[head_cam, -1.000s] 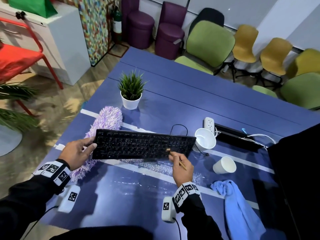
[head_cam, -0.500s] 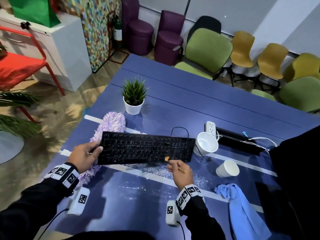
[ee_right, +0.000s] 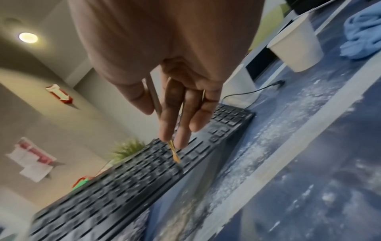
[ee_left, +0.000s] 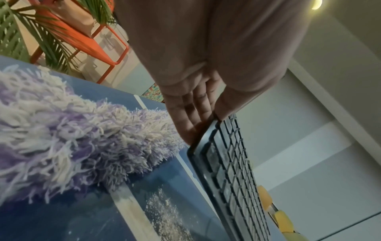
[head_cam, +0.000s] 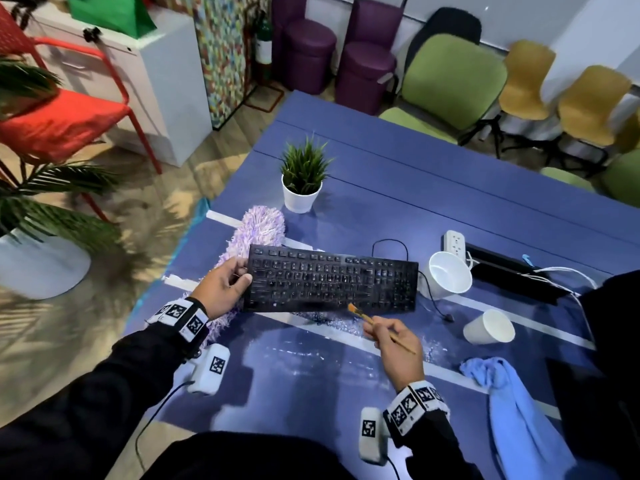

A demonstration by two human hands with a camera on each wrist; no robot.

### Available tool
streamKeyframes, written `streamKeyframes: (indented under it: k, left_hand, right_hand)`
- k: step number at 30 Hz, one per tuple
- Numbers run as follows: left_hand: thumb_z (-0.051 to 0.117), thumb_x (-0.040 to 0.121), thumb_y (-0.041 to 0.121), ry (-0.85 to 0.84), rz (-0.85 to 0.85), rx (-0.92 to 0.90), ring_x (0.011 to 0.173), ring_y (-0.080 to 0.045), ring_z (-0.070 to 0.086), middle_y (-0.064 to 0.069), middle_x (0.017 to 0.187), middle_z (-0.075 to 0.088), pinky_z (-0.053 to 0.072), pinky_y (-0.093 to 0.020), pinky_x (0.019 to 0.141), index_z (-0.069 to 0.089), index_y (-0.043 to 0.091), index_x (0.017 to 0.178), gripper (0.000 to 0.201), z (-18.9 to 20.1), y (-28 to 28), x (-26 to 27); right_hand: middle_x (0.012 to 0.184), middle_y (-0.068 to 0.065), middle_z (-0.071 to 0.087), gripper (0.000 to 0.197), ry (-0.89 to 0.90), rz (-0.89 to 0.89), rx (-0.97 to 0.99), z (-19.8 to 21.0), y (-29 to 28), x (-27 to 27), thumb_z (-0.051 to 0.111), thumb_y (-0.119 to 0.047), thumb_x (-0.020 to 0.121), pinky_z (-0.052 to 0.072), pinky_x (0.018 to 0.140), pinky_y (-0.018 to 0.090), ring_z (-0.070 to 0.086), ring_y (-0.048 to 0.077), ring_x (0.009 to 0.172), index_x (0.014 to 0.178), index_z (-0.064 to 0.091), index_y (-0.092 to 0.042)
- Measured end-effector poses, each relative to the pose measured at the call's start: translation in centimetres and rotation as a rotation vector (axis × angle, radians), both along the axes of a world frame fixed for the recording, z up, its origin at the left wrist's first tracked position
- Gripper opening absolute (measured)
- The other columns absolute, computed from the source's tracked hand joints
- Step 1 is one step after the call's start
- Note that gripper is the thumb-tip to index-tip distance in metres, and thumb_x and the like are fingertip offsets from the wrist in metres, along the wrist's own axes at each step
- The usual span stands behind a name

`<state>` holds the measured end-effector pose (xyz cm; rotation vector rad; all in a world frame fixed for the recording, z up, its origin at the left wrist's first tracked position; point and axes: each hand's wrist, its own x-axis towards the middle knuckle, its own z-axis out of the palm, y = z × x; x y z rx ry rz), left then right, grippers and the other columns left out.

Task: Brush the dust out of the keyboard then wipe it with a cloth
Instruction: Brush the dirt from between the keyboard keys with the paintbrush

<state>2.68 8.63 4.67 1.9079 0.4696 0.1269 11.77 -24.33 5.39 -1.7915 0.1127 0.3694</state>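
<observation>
my left hand (head_cam: 221, 289) gripped the tilted keyboard (head_cam: 332, 280) by its end; my right hand (head_cam: 398, 344) pinched the brush (head_cam: 375, 325) at its near edge.

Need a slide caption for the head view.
Left hand tilts keyboard while right hand brushes dust off with a small brush.

I see the keyboard (head_cam: 332, 280) as matt black plastic, its keys dulled by pale dust. Left of it lies a duster (head_cam: 258, 230) of shaggy lilac yarn. The brush (head_cam: 379, 327) at its near edge looks like thin varnished wood. To its right, soft blue cloth (head_cam: 512, 407) and smooth white cups (head_cam: 488, 327) sit on the matt blue table (head_cam: 381, 188), gritty with white powder.
</observation>
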Motion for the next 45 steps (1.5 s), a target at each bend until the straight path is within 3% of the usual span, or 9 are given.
streamKeyframes:
  k: [5, 11, 14, 18, 22, 30, 36, 41, 45]
  left_hand:
    - [0.049, 0.088, 0.029, -0.032, -0.012, -0.018, 0.063, 0.006, 0.051, 0.011, 0.086, 0.061, 0.042, -0.023, 0.067, 0.053, 0.032, 0.103, 0.015, -0.5, -0.3, -0.2]
    - [0.05, 0.087, 0.033, -0.05, -0.028, 0.001, 0.079, -0.007, 0.059, 0.019, 0.091, 0.063, 0.046, -0.03, 0.076, 0.052, 0.035, 0.103, 0.017, -1.2, -0.3, -0.8]
    - [0.052, 0.091, 0.022, -0.064, -0.022, -0.006, 0.072, -0.002, 0.056, 0.018, 0.09, 0.063, 0.043, -0.027, 0.071, 0.054, 0.035, 0.104, 0.018, -1.7, -0.4, -0.7]
    - [0.052, 0.093, 0.013, -0.085, -0.003, 0.004, 0.069, 0.005, 0.055, 0.023, 0.09, 0.063, 0.046, -0.017, 0.07, 0.053, 0.043, 0.102, 0.032, -1.4, -0.6, -0.8]
    - [0.053, 0.093, 0.016, -0.089, -0.014, 0.053, 0.078, -0.005, 0.059, 0.015, 0.092, 0.062, 0.049, -0.025, 0.077, 0.052, 0.038, 0.105, 0.024, -0.8, -0.9, -0.9]
    - [0.05, 0.088, 0.029, -0.131, -0.014, 0.176, 0.086, -0.005, 0.059, 0.003, 0.094, 0.064, 0.04, -0.005, 0.076, 0.052, 0.031, 0.104, 0.017, 0.4, -1.8, -1.4]
    - [0.047, 0.085, 0.035, -0.122, 0.008, 0.177, 0.086, -0.008, 0.061, 0.009, 0.095, 0.064, 0.046, -0.023, 0.08, 0.05, 0.038, 0.103, 0.018, 0.2, -2.0, -1.8]
    - [0.047, 0.085, 0.036, -0.122, 0.008, 0.181, 0.086, 0.001, 0.059, 0.025, 0.101, 0.059, 0.043, -0.015, 0.079, 0.05, 0.041, 0.104, 0.02, 0.2, -1.9, -1.7]
    - [0.048, 0.085, 0.035, -0.133, 0.019, 0.162, 0.09, -0.003, 0.06, 0.02, 0.102, 0.061, 0.044, -0.021, 0.083, 0.051, 0.039, 0.107, 0.022, 0.1, -1.9, -1.7]
  right_hand:
    - [0.07, 0.003, 0.073, 0.012, -0.166, 0.006, -0.144, 1.5, 2.0, -0.7, 0.063, -0.016, 0.089, 0.044, 0.05, 0.015, 0.057, 0.006, 0.054, 0.08, 0.071, -0.017]
    - [0.067, 0.002, 0.073, 0.015, -0.131, 0.202, -0.313, 1.0, 2.4, 0.5, 0.063, -0.017, 0.085, 0.057, 0.064, 0.033, 0.066, 0.015, 0.062, 0.071, 0.07, -0.019]
    - [0.063, 0.001, 0.069, 0.014, -0.235, 0.118, -0.33, 1.1, 2.6, 0.3, 0.063, -0.02, 0.088, 0.048, 0.054, 0.022, 0.058, 0.007, 0.054, 0.075, 0.07, -0.02]
    - [0.068, -0.005, 0.071, 0.014, -0.196, 0.215, -0.453, 1.2, 3.0, 0.6, 0.063, -0.019, 0.086, 0.049, 0.06, 0.02, 0.064, 0.007, 0.064, 0.076, 0.072, -0.019]
    - [0.065, -0.006, 0.069, 0.015, -0.247, 0.165, -0.385, 1.6, 3.1, 0.5, 0.062, -0.019, 0.089, 0.041, 0.052, 0.007, 0.059, -0.001, 0.056, 0.076, 0.07, -0.015]
    - [0.059, -0.003, 0.064, 0.017, -0.254, 0.086, -0.317, 1.1, 3.6, -0.6, 0.061, -0.019, 0.089, 0.039, 0.048, 0.014, 0.05, 0.003, 0.048, 0.074, 0.067, -0.019]
    - [0.058, 0.0, 0.064, 0.017, -0.242, 0.072, -0.326, 1.3, 3.8, -0.8, 0.06, -0.018, 0.089, 0.039, 0.046, 0.016, 0.049, 0.006, 0.047, 0.073, 0.066, -0.019]
    - [0.066, -0.004, 0.069, 0.016, -0.218, 0.101, -0.414, 1.6, 4.0, -0.6, 0.059, -0.018, 0.087, 0.044, 0.052, 0.015, 0.061, 0.007, 0.059, 0.073, 0.067, -0.02]
    - [0.064, -0.001, 0.069, 0.017, -0.174, 0.121, -0.442, 1.0, 3.8, -0.5, 0.059, -0.017, 0.087, 0.047, 0.051, 0.016, 0.062, 0.012, 0.057, 0.072, 0.067, -0.019]
